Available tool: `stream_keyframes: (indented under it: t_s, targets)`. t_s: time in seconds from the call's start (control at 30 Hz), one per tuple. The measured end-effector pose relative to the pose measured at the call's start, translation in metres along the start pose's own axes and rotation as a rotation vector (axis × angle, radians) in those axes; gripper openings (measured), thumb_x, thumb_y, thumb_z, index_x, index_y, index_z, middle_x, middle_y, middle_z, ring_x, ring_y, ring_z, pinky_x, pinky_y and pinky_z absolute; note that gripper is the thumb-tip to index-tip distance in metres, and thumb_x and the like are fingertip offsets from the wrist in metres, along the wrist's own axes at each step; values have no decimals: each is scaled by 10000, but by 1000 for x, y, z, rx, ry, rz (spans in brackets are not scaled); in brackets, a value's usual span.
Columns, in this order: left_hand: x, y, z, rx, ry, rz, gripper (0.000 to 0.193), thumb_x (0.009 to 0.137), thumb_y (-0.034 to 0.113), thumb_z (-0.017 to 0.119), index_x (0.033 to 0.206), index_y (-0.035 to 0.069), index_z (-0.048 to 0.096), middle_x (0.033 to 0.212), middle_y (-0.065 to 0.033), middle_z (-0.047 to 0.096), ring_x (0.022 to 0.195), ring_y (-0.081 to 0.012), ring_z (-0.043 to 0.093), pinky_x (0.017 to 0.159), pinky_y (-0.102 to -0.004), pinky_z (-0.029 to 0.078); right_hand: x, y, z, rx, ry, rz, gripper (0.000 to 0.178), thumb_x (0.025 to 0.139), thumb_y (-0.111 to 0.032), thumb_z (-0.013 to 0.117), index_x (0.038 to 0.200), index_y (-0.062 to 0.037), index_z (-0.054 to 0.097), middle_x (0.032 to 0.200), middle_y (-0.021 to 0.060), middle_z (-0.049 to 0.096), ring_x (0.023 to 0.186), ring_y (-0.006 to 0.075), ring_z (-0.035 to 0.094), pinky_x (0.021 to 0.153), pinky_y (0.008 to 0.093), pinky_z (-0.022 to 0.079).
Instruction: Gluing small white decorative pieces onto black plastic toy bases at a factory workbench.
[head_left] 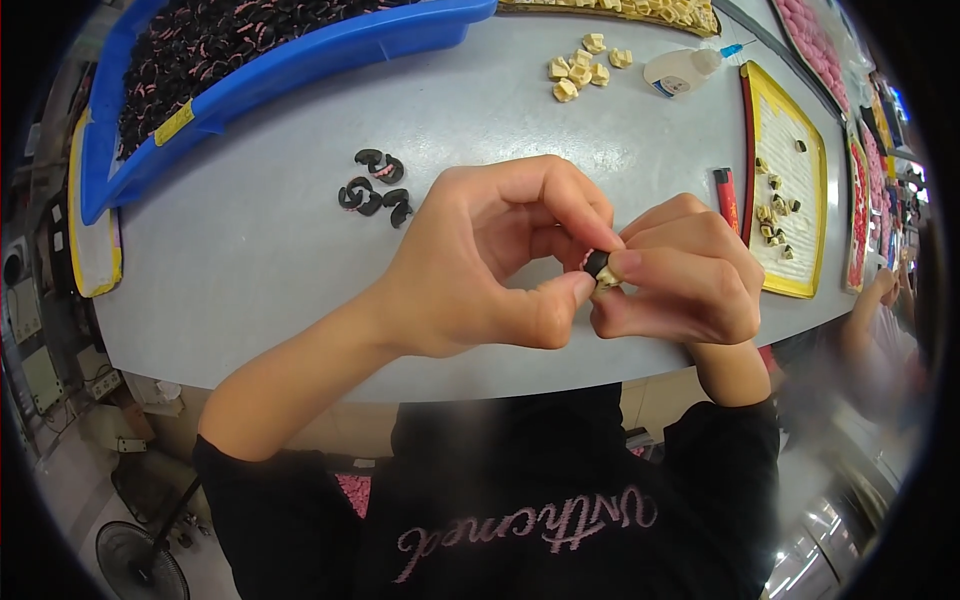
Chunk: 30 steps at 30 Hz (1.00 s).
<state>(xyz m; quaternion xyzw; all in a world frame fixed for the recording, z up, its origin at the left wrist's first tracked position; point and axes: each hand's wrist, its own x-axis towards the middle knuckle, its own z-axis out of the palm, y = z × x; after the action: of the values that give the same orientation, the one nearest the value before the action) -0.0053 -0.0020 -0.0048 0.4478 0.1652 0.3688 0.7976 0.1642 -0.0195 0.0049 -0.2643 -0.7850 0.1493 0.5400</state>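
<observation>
Above the table's near edge, my left hand (500, 262) pinches a small black curved piece with a pink ridged edge (595, 262) between thumb and forefinger. My right hand (690, 272) closes its fingertips on a small cream block (607, 281), which sits against the black piece. The fingers hide most of both parts, so I cannot tell whether they are joined. Left of my hands lie several loose black curved pieces (365, 193) with pink edges. Farther away is a small group of cream blocks (580, 72).
A blue bin (330, 55) full of black pieces stands far left. Beyond the cream blocks lies a clear bottle with a blue needle tip (682, 72). To the right are a red tube with a black end (727, 202) and a yellow-rimmed tray (822, 200) bearing small black-and-cream pieces.
</observation>
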Motion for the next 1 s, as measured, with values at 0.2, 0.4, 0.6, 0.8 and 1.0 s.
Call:
stream_keyframes:
  t_s: [0.2, 0.4, 0.6, 0.8, 1.0]
  targets:
    - [-1, -3, -2, -46, 39, -20, 193, 630, 41, 531, 818, 32, 487, 886, -81, 481, 770, -98, 431, 711, -234, 393, 0, 5, 1, -10, -21, -15, 368, 521, 109, 732, 844, -12, 605, 699, 62, 586, 542, 140, 551, 465, 220, 441]
    - [-1, -3, -2, -69, 38, -31, 183, 644, 48, 535, 818, 43, 477, 894, -78, 477, 778, -94, 426, 721, -238, 388, -2, 5, 1, -52, -15, -42, 369, 518, 109, 731, 844, -6, 600, 713, 67, 587, 542, 142, 551, 467, 226, 443]
    - [2, -4, -6, -70, 27, -20, 177, 710, 75, 554, 865, 42, 476, 907, -75, 483, 813, -109, 449, 724, -251, 398, -1, 15, -1, -26, -28, -46, 367, 517, 114, 714, 850, 23, 590, 723, 77, 595, 567, 157, 564, 484, 228, 446]
    - [2, 1, -6, -113, 64, -51, 209, 782, 120, 569, 962, 41, 499, 971, -65, 511, 852, -117, 474, 755, -263, 403, 2, 17, -5, -10, -47, 51, 382, 535, 111, 696, 892, 22, 593, 723, 77, 603, 610, 159, 577, 538, 232, 456]
    - [2, 2, -7, -224, 127, -33, 229, 806, 64, 614, 1004, -19, 533, 958, -84, 561, 928, -143, 545, 839, -279, 449, 4, 20, -6, -26, -81, 113, 395, 584, 119, 654, 966, 28, 609, 742, 73, 598, 636, 156, 576, 566, 230, 454]
